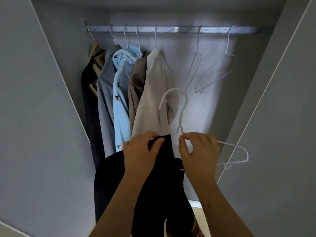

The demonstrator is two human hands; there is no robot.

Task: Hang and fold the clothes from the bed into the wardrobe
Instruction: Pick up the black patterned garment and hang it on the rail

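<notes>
No writing can be read. The wardrobe rail (171, 29) carries a faint bluish print repeated at several spots along its length, too small and blurred to make out. A small white tag (182, 169) shows on the black garment (164, 194), and any marking on it is illegible. The light-blue fleece (120, 108) bears small bird figures, not letters.

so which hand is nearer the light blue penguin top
Left. The left hand grips the black garment just right of the blue top, near its lower end; the right hand is farther right, pinching the white hanger.
</notes>
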